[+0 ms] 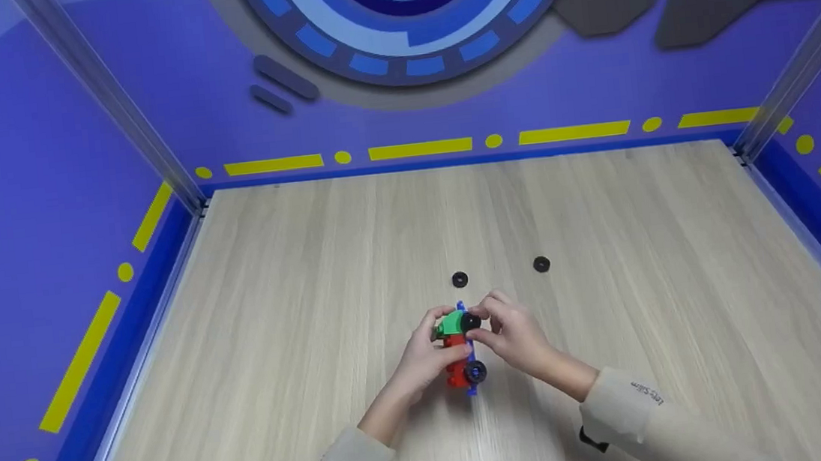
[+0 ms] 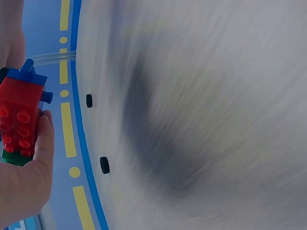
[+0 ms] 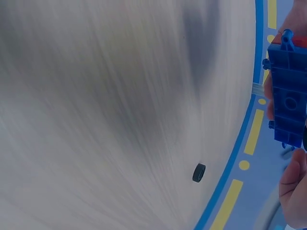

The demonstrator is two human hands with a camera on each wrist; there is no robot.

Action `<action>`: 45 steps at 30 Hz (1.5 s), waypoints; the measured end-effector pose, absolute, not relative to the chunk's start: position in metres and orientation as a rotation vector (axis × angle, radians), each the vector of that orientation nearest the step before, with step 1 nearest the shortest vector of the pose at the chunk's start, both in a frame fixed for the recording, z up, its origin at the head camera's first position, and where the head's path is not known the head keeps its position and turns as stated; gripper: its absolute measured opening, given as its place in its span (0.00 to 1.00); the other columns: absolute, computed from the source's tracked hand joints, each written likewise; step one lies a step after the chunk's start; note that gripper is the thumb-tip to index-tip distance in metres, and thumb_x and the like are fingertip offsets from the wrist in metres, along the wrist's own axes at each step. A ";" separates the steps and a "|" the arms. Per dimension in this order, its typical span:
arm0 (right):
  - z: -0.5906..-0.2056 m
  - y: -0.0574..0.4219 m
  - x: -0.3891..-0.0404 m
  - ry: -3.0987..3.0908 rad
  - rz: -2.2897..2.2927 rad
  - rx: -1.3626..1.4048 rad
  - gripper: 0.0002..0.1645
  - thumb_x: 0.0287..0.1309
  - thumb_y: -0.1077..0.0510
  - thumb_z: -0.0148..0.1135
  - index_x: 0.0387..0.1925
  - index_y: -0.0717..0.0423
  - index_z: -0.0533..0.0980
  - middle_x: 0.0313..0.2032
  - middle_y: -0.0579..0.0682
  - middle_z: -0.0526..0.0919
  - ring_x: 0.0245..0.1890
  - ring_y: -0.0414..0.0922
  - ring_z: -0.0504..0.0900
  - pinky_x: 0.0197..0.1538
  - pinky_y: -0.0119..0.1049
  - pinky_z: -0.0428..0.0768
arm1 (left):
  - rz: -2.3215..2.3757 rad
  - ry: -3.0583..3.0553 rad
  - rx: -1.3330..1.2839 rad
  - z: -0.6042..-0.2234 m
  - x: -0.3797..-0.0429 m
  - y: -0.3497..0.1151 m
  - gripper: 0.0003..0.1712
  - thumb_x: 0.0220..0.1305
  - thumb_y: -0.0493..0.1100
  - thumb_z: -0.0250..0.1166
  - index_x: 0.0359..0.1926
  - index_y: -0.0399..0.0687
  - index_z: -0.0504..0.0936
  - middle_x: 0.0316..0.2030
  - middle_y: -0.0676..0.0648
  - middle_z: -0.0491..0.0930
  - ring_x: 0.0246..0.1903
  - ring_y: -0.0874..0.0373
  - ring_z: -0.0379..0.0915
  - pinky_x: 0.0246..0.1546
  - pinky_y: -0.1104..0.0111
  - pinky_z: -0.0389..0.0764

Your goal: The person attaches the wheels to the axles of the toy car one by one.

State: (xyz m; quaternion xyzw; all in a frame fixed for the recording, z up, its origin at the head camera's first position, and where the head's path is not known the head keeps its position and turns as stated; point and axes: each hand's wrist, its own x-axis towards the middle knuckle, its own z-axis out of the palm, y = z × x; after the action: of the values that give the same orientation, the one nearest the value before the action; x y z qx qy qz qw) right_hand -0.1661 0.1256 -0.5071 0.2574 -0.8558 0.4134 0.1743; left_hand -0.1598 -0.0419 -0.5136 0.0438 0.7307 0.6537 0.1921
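My left hand [image 1: 422,353] grips a toy vehicle of building blocks, turned on its side. Red blocks [image 2: 21,103] with round studs and a green block [image 1: 451,323] sit on its blue chassis [image 3: 289,91], whose underside faces right. The thumb lies along the red part in the left wrist view. With thumb and fingers, my right hand [image 1: 514,333] pinches a black wheel [image 1: 471,321] against the chassis near the green block. Another black wheel [image 1: 475,372] is on the chassis at the end nearer me. The vehicle is held above the table.
Two loose black wheels, one straight beyond the vehicle [image 1: 460,279] and one farther right [image 1: 542,264], lie on the wooden table [image 1: 294,272]. Blue walls [image 1: 430,123] with yellow markings enclose the table at the back and sides.
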 end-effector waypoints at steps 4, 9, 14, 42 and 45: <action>-0.508 0.125 -0.165 -2.454 1.189 0.708 0.13 0.39 0.62 0.67 0.24 0.56 0.70 0.30 0.48 0.79 0.21 0.36 0.69 0.24 0.25 0.70 | 1.836 2.058 0.126 -0.514 -0.159 -0.042 0.32 0.50 0.44 0.65 0.56 0.56 0.63 0.49 0.42 0.70 0.39 0.54 0.71 0.37 0.66 0.75; -0.509 0.125 -0.165 -2.466 1.199 0.704 0.12 0.40 0.62 0.67 0.25 0.56 0.70 0.30 0.48 0.80 0.22 0.33 0.71 0.25 0.26 0.73 | 1.839 2.050 0.119 -0.514 -0.160 -0.041 0.32 0.50 0.43 0.65 0.56 0.56 0.62 0.49 0.41 0.69 0.38 0.54 0.71 0.36 0.67 0.75; -0.508 0.125 -0.164 -2.467 1.187 0.698 0.13 0.40 0.61 0.67 0.32 0.56 0.74 0.22 0.44 0.75 0.21 0.33 0.70 0.24 0.25 0.72 | 1.856 2.030 0.115 -0.506 -0.157 -0.041 0.32 0.50 0.39 0.64 0.56 0.53 0.63 0.47 0.41 0.69 0.35 0.54 0.72 0.33 0.67 0.74; -0.516 0.120 -0.159 -2.327 1.144 0.693 0.13 0.36 0.61 0.69 0.28 0.59 0.75 0.22 0.48 0.80 0.19 0.36 0.76 0.23 0.22 0.74 | 1.790 2.112 0.231 -0.484 -0.147 -0.047 0.28 0.49 0.34 0.61 0.53 0.50 0.65 0.48 0.41 0.70 0.38 0.52 0.74 0.38 0.62 0.76; -0.516 0.120 -0.159 -2.315 1.154 0.681 0.13 0.34 0.62 0.70 0.27 0.60 0.76 0.22 0.49 0.81 0.19 0.36 0.76 0.23 0.22 0.74 | 1.778 2.123 0.244 -0.484 -0.147 -0.047 0.28 0.49 0.34 0.61 0.53 0.50 0.65 0.47 0.41 0.71 0.37 0.53 0.74 0.38 0.62 0.76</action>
State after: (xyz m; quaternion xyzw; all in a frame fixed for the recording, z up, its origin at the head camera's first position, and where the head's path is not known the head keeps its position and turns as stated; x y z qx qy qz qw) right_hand -0.1591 0.1196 -0.5156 0.2478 -0.8421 0.4196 0.2311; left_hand -0.1474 -0.0466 -0.4841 0.0864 0.7511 0.6292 0.1800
